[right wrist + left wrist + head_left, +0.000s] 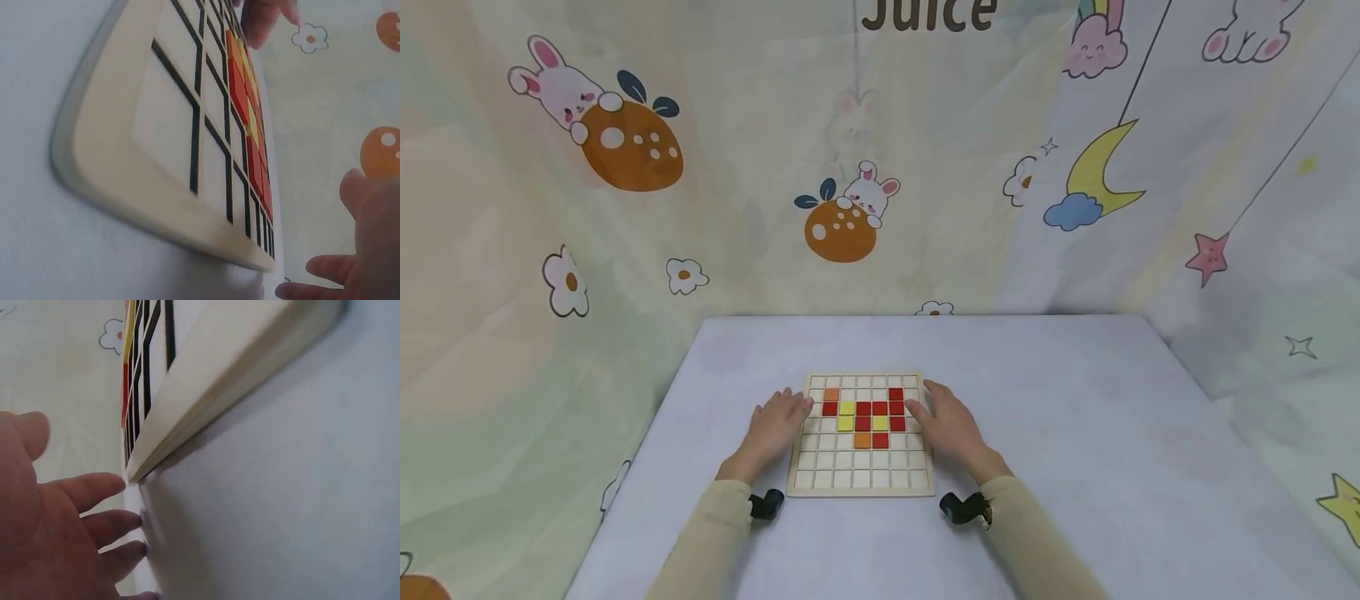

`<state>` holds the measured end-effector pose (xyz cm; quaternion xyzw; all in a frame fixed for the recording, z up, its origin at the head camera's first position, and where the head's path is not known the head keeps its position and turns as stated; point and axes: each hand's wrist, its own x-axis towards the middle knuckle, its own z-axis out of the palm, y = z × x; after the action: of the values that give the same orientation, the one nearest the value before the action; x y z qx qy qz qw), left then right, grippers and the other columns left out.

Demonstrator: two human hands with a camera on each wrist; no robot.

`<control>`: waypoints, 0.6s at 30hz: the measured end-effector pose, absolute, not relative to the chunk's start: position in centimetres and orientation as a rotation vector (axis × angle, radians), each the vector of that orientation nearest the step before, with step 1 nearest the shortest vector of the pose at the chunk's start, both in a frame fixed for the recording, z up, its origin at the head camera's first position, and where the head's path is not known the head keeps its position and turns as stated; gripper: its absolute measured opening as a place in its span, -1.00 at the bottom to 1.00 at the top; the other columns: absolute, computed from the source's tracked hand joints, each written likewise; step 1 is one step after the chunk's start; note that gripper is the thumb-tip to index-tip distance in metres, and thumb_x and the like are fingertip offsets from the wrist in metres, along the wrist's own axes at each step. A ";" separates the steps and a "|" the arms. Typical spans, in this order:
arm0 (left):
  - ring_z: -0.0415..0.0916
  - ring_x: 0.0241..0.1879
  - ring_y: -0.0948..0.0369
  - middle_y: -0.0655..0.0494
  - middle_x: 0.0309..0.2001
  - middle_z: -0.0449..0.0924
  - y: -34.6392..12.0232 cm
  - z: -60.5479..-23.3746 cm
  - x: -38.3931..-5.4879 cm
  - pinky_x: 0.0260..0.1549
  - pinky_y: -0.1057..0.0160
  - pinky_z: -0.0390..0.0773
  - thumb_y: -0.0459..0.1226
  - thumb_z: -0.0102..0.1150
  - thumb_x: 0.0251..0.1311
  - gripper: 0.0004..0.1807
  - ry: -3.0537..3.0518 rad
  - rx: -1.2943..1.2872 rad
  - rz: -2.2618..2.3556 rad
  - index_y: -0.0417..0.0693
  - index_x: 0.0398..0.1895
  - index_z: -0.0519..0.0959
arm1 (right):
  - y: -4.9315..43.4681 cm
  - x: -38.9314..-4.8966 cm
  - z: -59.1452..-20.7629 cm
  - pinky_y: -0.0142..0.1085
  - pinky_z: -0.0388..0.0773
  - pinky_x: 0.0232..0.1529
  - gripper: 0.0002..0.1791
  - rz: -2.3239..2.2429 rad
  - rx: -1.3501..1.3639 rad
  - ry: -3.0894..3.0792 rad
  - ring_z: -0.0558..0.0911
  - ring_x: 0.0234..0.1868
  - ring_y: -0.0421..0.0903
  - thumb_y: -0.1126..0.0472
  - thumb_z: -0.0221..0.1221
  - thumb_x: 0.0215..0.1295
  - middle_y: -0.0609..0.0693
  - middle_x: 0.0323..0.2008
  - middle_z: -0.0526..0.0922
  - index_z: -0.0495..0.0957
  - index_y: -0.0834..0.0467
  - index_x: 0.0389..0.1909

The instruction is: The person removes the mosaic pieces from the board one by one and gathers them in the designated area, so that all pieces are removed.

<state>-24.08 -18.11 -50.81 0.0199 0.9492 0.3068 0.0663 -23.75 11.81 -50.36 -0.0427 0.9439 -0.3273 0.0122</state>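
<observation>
A square wooden board point(861, 492) with a grid of white cells lies flat on the table. Several red tiles point(897, 394), yellow tiles point(847, 408) and two orange tiles point(831, 394) fill cells in its upper and middle rows. My left hand point(775, 425) is at the board's left edge, holding nothing; in the left wrist view its fingers point(94, 487) are spread and the index fingertip is close to a board corner. At the right edge is my right hand point(951, 425), fingers extended and thumb near the board's border. Whether either hand touches the board, I cannot tell.
The pale table point(1075, 400) extends around the board. Behind it hangs a cloth backdrop point(737, 167) printed with rabbits, flowers and a moon. A dark wrist camera point(767, 504) sits on the left wrist and another wrist camera point(962, 508) on the right.
</observation>
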 end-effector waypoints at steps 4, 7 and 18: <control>-0.14 0.48 -0.24 -0.25 0.45 0.12 -17.7 -51.4 -24.4 0.36 -0.36 -0.31 -0.06 -0.16 0.48 -0.44 2.913 0.136 0.948 -0.24 0.37 0.34 | 11.3 -24.0 -50.5 0.07 0.28 0.35 -0.24 -1.137 -0.100 2.929 0.31 0.39 0.16 -0.13 0.09 0.38 0.20 0.36 0.35 0.22 0.26 0.42; -0.12 0.48 -0.21 -0.22 0.44 0.16 -17.6 -51.9 -24.6 0.38 -0.31 -0.32 -0.13 -0.11 0.45 -0.49 2.925 0.140 1.021 -0.23 0.34 0.38 | 11.2 -24.4 -50.8 0.06 0.30 0.33 -0.28 -1.170 -0.089 2.953 0.33 0.38 0.16 -0.06 0.13 0.36 0.21 0.34 0.38 0.25 0.26 0.40; -0.13 0.51 -0.12 -0.11 0.42 0.24 -18.3 -53.6 -23.8 0.43 -0.16 -0.41 -0.30 0.03 0.31 -0.55 2.905 0.085 1.260 -0.18 0.27 0.47 | 11.2 -24.8 -53.1 0.04 0.36 0.28 -0.50 -1.283 -0.127 3.035 0.42 0.31 0.14 0.08 0.20 0.30 0.17 0.24 0.46 0.50 0.21 0.20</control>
<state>-23.83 -18.32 -53.64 0.0268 0.9170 0.3979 -0.0131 -24.80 11.16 -53.14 -0.0385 0.9176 -0.3880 -0.0778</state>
